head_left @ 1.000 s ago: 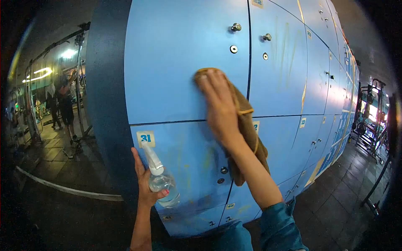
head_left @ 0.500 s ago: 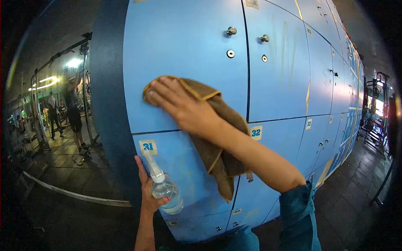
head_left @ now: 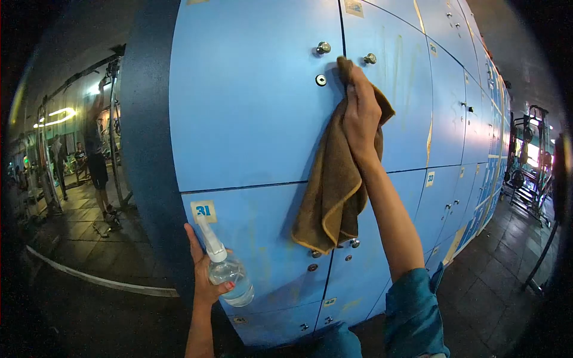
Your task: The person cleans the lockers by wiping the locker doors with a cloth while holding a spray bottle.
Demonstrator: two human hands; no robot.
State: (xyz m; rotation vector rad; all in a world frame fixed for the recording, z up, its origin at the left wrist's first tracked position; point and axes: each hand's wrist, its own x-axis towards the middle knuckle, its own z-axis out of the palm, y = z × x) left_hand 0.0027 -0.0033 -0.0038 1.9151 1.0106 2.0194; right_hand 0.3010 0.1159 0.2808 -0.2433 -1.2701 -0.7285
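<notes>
A brown cloth [head_left: 331, 191] with a yellow edge hangs down from my right hand [head_left: 362, 116], whose fingers are closed on it. That hand is at the gap between two upper blue locker doors, close to a metal knob [head_left: 370, 58]. My left hand [head_left: 206, 277] holds a clear spray bottle [head_left: 231, 281] with a white nozzle, in front of the lower door [head_left: 268, 227] below a label [head_left: 203, 210] reading 31. The bottle has clear liquid in it. To the left of my right hand, the upper door [head_left: 250, 107] bears a knob [head_left: 323, 48] and a round lock [head_left: 320, 80].
More blue lockers [head_left: 450, 131] run off to the right. Gym equipment [head_left: 528, 161] stands beyond them on the dark tiled floor [head_left: 477, 286]. At the left, past the dark locker side [head_left: 146, 149], a person [head_left: 97, 161] stands near metal frames.
My right hand has swept left across the upper door, then right and up to the gap between the doors. The cloth now hangs bunched from it. My left hand has barely moved.
</notes>
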